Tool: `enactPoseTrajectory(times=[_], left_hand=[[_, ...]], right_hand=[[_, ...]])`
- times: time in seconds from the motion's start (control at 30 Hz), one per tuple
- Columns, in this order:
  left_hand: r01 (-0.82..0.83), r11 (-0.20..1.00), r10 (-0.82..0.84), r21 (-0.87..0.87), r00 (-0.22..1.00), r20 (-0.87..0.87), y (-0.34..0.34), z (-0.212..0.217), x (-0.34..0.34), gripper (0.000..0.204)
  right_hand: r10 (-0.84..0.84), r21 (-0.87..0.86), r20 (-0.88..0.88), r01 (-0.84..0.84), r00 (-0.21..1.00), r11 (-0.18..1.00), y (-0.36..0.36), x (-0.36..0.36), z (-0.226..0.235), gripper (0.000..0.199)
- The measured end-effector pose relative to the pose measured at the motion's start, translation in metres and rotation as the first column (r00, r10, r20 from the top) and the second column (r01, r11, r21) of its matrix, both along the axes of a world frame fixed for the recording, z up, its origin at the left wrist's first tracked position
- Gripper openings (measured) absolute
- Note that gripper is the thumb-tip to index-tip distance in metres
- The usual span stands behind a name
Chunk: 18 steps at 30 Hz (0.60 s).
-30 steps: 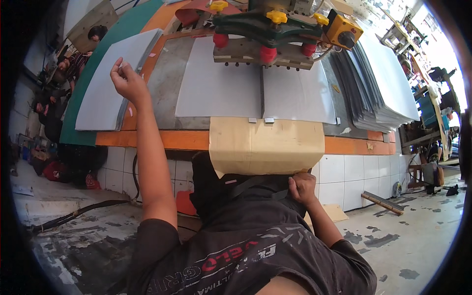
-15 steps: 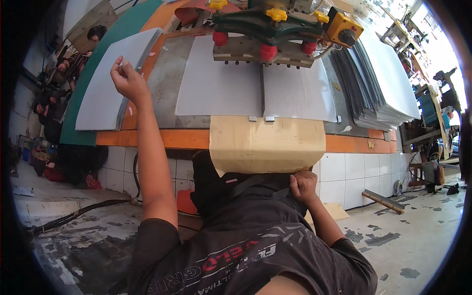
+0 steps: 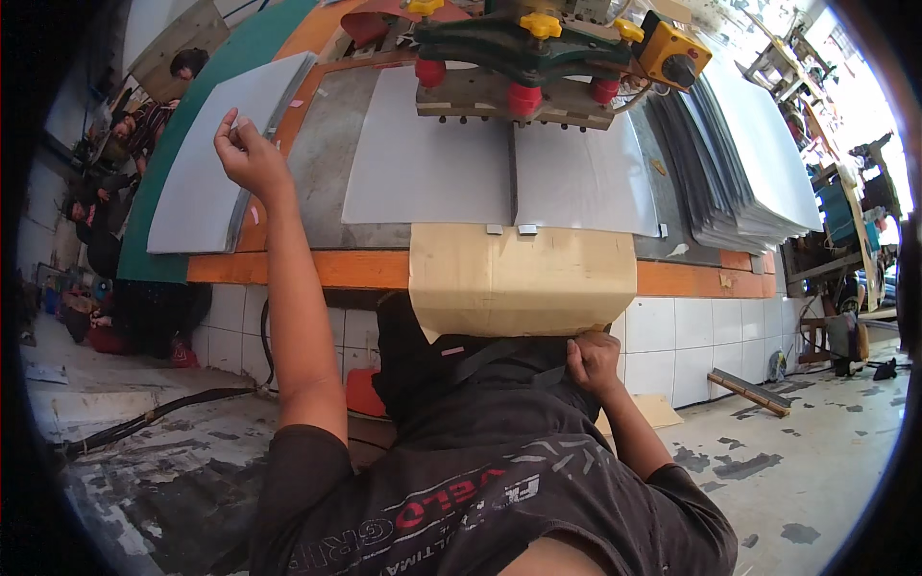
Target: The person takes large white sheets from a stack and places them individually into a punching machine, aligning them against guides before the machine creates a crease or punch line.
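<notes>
My left hand (image 3: 252,156) is raised over a stack of whitish sheets (image 3: 216,134) at the table's left. Its fingers are loosely bent, the index fingertip stands apart from the thumb, and nothing shows between them. My right hand (image 3: 595,361) is closed at my lap, by the lower right corner of a beige sheet (image 3: 523,283) hanging over the table edge. What lies inside its fingers is hidden. Two pale sheets lie flat side by side: a left sheet (image 3: 423,168) and a right sheet (image 3: 581,178), with a dark strip between them and small metal blocks (image 3: 527,230) at their near edge.
Above the sheets hangs a green press head (image 3: 519,53) with yellow knobs, red cylinders and a yellow switch box (image 3: 672,53). A thick pile of sheets (image 3: 759,154) stands at the right. The table has an orange edge (image 3: 355,271). People (image 3: 144,130) sit at far left.
</notes>
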<state>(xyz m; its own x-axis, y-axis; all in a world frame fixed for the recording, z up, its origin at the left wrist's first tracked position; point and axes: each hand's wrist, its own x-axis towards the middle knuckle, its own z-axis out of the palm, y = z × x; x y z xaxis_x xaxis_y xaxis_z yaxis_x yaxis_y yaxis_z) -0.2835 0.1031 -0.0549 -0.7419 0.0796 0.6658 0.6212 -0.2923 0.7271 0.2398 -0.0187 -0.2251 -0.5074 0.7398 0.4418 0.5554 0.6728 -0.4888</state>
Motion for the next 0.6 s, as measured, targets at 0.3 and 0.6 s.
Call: enactPoseTrajectory(times=[0.3, 0.6], left_hand=[[0.021, 1.0, -0.021, -0.012, 1.0, 0.005, -0.0009, 0.0019, 0.0013, 0.028], [0.022, 0.999, -0.022, -0.025, 1.0, 0.004, -0.0011, 0.0015, 0.0022, 0.028]], right_hand=[[-0.017, -0.01, -0.051, 0.017, 0.999, 1.0, 0.0003, -0.005, 0.003, 0.033], [-0.017, -0.015, -0.049, 0.016, 0.999, 1.0, -0.0003, -0.0043, 0.0026, 0.032]])
